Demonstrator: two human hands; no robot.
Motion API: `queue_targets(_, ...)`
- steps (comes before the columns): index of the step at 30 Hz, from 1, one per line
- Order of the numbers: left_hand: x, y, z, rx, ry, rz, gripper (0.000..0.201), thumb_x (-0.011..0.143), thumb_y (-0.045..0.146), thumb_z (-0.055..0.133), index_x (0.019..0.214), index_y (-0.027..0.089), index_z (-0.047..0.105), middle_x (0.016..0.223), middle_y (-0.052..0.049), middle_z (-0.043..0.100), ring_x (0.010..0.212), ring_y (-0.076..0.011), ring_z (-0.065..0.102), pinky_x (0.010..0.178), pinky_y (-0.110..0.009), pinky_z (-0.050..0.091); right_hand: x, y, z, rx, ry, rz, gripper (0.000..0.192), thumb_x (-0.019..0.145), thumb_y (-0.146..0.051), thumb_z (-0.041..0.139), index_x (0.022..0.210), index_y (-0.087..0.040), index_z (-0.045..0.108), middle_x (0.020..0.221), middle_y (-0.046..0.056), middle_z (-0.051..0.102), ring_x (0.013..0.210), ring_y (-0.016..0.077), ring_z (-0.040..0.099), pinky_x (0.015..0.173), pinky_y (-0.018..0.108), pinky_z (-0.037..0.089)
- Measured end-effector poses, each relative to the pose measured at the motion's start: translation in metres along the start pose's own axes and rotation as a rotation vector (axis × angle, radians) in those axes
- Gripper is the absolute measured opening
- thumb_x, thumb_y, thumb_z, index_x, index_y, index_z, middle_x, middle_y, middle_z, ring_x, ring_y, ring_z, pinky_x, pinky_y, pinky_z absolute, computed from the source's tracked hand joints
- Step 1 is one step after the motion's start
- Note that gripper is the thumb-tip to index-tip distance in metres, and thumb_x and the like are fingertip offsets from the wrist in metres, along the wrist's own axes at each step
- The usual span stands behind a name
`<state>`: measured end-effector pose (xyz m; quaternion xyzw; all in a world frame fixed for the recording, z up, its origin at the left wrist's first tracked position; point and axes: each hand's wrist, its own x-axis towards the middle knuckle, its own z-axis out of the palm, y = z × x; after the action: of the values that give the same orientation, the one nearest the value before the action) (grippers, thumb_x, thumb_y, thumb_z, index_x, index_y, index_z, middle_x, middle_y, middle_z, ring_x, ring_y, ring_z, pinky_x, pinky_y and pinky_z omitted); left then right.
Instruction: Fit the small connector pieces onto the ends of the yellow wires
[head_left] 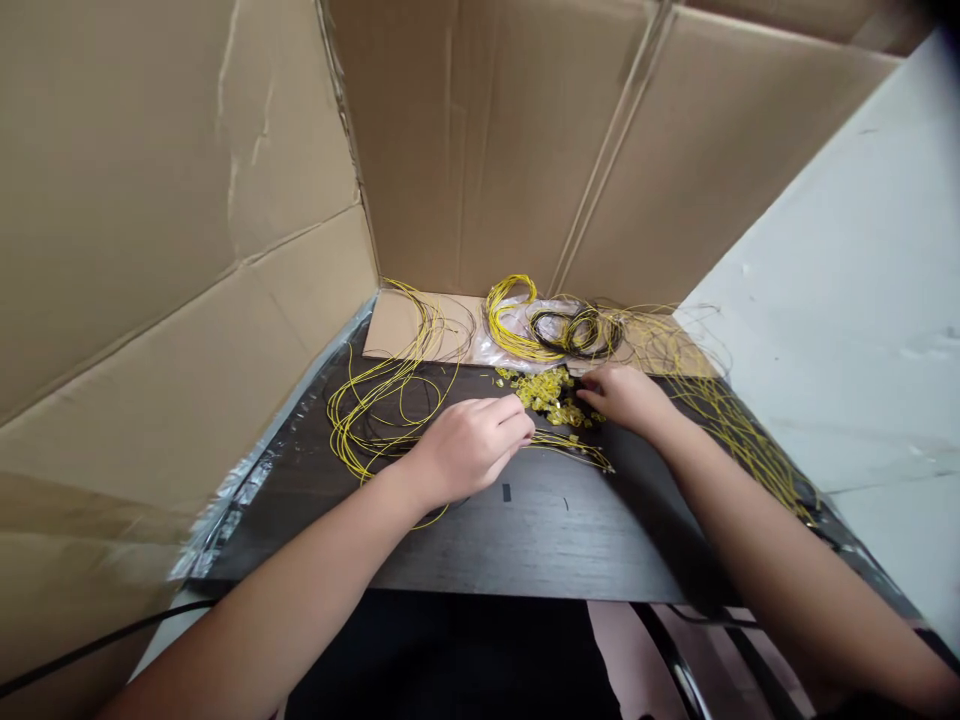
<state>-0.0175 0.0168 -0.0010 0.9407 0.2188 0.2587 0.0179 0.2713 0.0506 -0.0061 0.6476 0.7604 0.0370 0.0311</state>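
My left hand (480,445) is closed, palm down, around yellow wires (574,449) whose ends stick out to the right of the fingers. The wires run back to a loose yellow coil (349,420) on the left. My right hand (626,396) is at the right edge of a heap of small clear-yellow pieces (544,390), some dark ones among them. Its fingers are bent together low over the heap; whatever they hold is hidden.
Behind the heap, a yellow wire coil (499,320) and a black-and-yellow coil (592,335) lie on clear plastic and cardboard. Many yellow wires (720,420) spread along the right side of the dark table (480,560). Cardboard walls (495,140) stand at left and back.
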Motion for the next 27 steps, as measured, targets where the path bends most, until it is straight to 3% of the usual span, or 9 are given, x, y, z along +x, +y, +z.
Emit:
queue_targets(10,0.002,0.0,0.005,-0.015,-0.022,-0.025,0.017,0.098,0.02,0.046,0.092,0.016,0.061,0.089,-0.004,0.062,0.079,-0.015,0.061,0.073,-0.028,0.05,0.005,-0.02,0.006,-0.039,0.063,0.08,0.026,0.095,-0.031,0.048,0.106,-0.017,0.067,0.109,0.013,0.07,0.096,0.0222,0.066,0.078,0.027,0.048)
queue_targets(16,0.002,-0.002,0.008,0.032,-0.03,-0.025,0.016,0.098,0.021,0.046,0.094,0.017,0.061,0.088,-0.004,0.062,0.08,-0.0159,0.061,0.073,-0.029,0.05,0.006,-0.022,0.006,-0.031,0.074,0.046,0.028,0.096,-0.027,0.045,0.101,-0.012,0.067,0.106,0.017,0.069,0.097,0.0238,0.065,0.079,0.027,0.046)
queue_targets(27,0.002,0.001,0.013,0.058,-0.004,-0.009,0.016,0.097,0.019,0.046,0.093,0.016,0.061,0.086,-0.004,0.062,0.08,-0.0159,0.062,0.072,-0.029,0.05,0.003,-0.017,0.012,-0.033,0.173,-0.049,0.02,0.096,-0.026,0.049,0.099,-0.015,0.065,0.101,0.014,0.067,0.092,0.0236,0.06,0.07,0.028,0.04)
